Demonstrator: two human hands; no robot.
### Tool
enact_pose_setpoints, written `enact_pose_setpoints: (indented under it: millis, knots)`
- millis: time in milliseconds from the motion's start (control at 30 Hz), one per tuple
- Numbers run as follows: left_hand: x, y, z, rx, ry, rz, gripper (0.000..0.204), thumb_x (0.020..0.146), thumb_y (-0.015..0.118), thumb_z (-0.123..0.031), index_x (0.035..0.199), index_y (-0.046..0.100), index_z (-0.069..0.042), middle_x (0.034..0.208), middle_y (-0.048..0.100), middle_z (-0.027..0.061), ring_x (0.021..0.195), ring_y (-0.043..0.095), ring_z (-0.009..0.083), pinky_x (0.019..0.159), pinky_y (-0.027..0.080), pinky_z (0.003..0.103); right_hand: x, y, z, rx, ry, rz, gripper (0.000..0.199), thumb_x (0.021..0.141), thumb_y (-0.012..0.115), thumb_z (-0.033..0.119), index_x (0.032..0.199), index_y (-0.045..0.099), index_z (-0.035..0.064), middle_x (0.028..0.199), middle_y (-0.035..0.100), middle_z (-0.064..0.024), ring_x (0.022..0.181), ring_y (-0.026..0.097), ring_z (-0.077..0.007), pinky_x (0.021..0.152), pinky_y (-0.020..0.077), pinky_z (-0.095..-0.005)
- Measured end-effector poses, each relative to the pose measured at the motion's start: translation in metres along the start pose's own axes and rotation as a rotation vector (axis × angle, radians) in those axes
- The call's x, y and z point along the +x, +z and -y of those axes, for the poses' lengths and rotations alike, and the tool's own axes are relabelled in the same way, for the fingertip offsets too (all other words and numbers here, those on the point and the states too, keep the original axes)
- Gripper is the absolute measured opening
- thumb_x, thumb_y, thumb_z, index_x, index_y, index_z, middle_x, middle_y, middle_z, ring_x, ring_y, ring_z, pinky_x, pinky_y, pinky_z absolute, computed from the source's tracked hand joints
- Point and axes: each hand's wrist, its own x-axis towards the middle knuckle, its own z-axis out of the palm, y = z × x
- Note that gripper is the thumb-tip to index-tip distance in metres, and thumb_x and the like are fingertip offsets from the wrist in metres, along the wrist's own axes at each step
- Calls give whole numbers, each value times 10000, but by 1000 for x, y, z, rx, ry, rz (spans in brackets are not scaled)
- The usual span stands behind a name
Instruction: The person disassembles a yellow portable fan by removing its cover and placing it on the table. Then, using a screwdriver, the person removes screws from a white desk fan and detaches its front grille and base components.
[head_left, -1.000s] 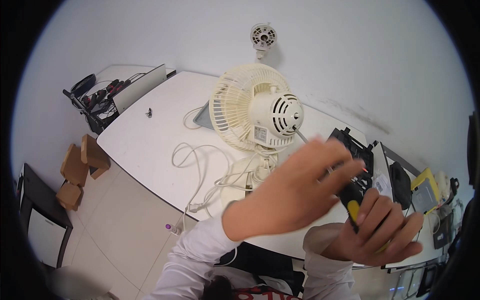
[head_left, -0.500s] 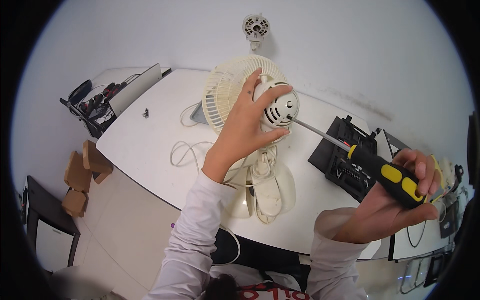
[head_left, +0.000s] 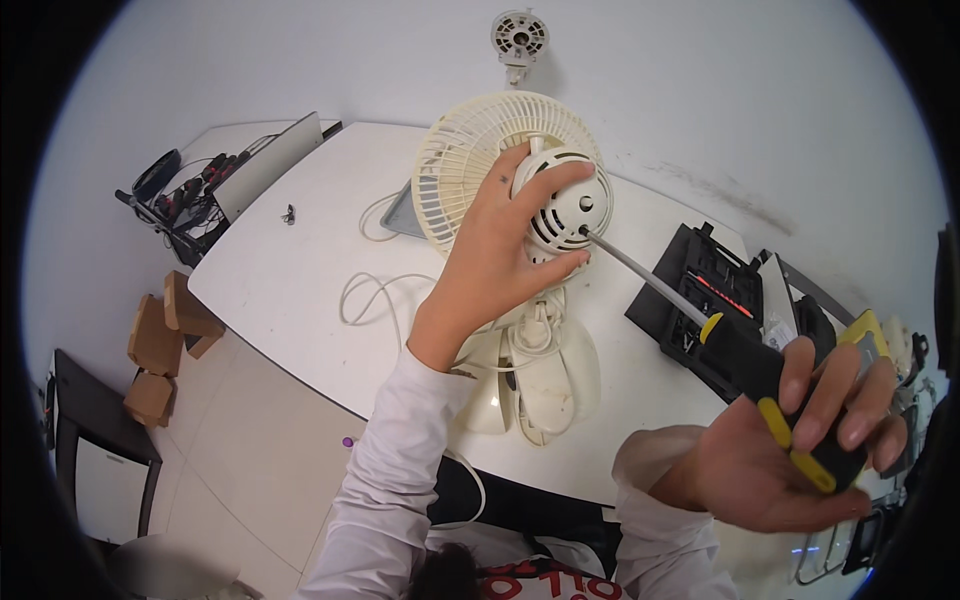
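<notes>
The fan housing (head_left: pixel 571 203) is smooth plastic, the screwdriver shaft (head_left: pixel 650 277) metal.

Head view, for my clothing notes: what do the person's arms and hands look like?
The left sleeve and right sleeve are long and white. The left hand and right hand are gloveless; the left has a small dark mark on one finger.

Fan (head_left: pixel 462 150) on table (head_left: pixel 290 280), tray (head_left: pixel 402 216) poking out on its left. Tool case (head_left: pixel 712 285) right of fan. Left hand (head_left: pixel 492 250) on motor housing (head_left: pixel 600 200), screwdriver (head_left: pixel 745 355) in right hand (head_left: pixel 765 470), tip at housing. Boxes (head_left: pixel 152 340) on floor (head_left: pixel 250 440), left of table.
</notes>
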Motion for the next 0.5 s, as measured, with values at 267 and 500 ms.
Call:
enact_pose_setpoints:
  millis: [267,500]
  knots:
    - [-2,-2,8,-68,7,-31,643,627,800,-111,1227,571,-120,1228,613,18,1302,401,343,1060,351,440,3,-15,4,295,137,94,690,557,928,362,1015,463,140,940,459,36,838,548,-92,852,394,-286]
    - [-2,-4,11,-111,32,-52,644,626,797,-142,1230,581,-200,1193,612,78,1264,432,384,1016,404,450,2,-36,16,291,244,157,553,572,898,383,933,527,190,862,581,113,1025,569,-92,1070,332,-350]
